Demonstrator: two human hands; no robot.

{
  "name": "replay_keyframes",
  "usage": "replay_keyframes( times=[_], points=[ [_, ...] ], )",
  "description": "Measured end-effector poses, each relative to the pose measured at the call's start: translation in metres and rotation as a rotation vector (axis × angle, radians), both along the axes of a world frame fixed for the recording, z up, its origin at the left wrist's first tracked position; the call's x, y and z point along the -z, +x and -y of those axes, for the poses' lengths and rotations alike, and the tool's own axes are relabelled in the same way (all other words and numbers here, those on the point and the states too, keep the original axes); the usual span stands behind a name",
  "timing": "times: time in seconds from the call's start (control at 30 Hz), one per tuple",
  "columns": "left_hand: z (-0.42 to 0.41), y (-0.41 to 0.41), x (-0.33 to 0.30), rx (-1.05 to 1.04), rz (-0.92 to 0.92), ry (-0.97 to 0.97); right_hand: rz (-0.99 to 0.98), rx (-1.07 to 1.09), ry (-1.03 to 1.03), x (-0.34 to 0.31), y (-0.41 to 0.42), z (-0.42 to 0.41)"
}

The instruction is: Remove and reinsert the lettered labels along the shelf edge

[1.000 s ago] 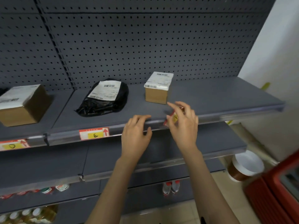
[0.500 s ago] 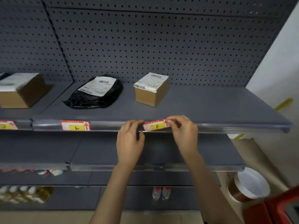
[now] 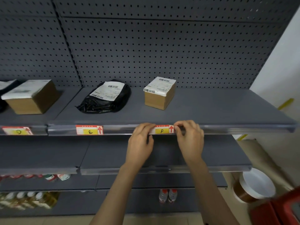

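Along the shelf edge [image 3: 123, 129], both hands are pinching the F label [image 3: 162, 130], left hand [image 3: 140, 144] and right hand [image 3: 190, 140] at opposite ends, its long axis lying level with the rail.

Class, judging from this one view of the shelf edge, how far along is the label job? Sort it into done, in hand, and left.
Done, apparently: the D label and E label sit flat in the shelf-edge rail. In hand: the F label, pinched at its ends by the left hand and right hand at the rail. Left: seating F fully; the rail right of it shows no labels.
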State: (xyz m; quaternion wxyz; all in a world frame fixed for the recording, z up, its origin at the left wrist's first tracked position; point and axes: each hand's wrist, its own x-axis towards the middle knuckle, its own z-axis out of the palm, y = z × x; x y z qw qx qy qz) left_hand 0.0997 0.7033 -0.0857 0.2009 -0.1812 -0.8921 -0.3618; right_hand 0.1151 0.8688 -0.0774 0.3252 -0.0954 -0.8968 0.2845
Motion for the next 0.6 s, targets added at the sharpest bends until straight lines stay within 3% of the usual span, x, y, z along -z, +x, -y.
replay_keyframes(
  times=[0.17,0.4,0.6],
  points=[
    [0.010,0.000,0.000,0.084,0.002,0.001,-0.086,0.004,0.092,0.002,0.007,0.011],
    [0.012,0.004,-0.004,0.138,-0.013,-0.099,0.054,0.111,0.011,0.009,0.021,0.026],
    [0.017,0.011,-0.015,0.099,-0.077,-0.174,0.084,0.062,0.020,-0.002,0.035,0.038]
  ],
)
